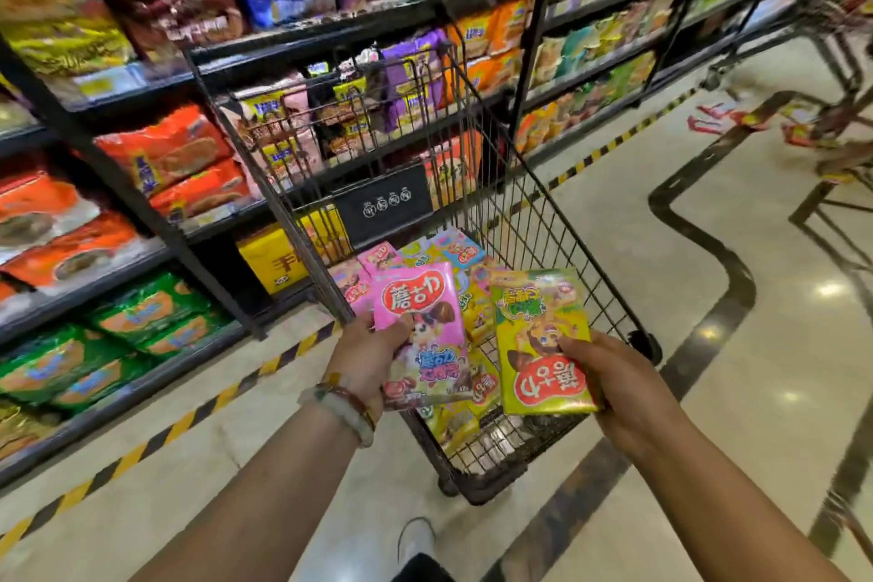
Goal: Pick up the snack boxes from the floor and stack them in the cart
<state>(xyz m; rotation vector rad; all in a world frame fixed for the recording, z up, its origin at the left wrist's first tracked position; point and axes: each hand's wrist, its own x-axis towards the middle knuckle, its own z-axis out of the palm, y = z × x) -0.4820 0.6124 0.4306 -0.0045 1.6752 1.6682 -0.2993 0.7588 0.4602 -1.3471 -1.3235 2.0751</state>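
My left hand (366, 357) grips a pink snack box (420, 336) by its left edge, held above the near end of the black wire cart (534, 222). My right hand (619, 383) holds a yellow-green snack box (543, 340) at its right edge, its label upside down to me, also over the cart. Several more snack boxes (453, 250) in pink, yellow and blue lie piled in the cart's basket below the two held ones.
Black shelves (141, 213) full of snack bags run along the left, edged by a yellow-black floor stripe (189, 421). Red packages (718, 118) lie on the floor far right near another rack (831, 61). My shoe (415, 539) stands behind the cart.
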